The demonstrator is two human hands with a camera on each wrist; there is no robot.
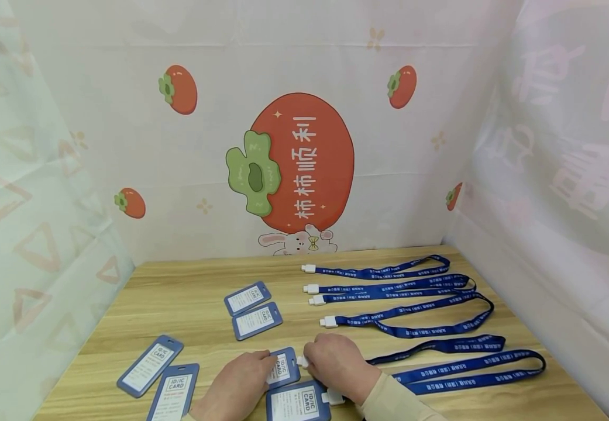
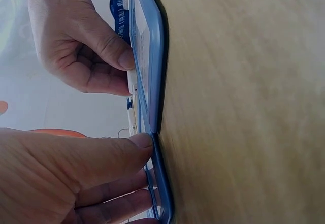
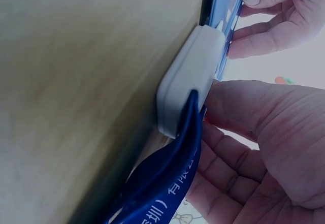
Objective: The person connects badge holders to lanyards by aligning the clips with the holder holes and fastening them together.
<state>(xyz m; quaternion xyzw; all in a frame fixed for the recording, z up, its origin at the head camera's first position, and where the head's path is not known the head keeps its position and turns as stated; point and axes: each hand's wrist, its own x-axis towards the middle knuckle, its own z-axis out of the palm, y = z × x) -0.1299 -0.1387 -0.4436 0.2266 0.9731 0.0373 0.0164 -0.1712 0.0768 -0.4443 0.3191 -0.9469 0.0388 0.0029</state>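
Observation:
My left hand [image 1: 241,383] grips a blue ID card holder [image 1: 292,374] by its edges, thumb on the near side in the left wrist view. Just right of its slotted end, my right hand [image 1: 338,362] pinches the white clip [image 1: 302,362] of a blue lanyard [image 1: 436,347]. Nearer the body lies a second card holder [image 1: 299,403], with another white clip [image 1: 333,398] at its slotted end. That clip shows large in the right wrist view, its blue strap [image 3: 172,176] trailing away. The right fingers partly hide the pinched clip.
Two card holders [image 1: 257,320] lie at mid-table and two more [image 1: 150,365] at front left. Several blue lanyards [image 1: 415,310] with white clips stretch across the right side of the wooden table [image 1: 178,286]. Printed cloth walls [image 1: 220,76] stand behind and at both sides.

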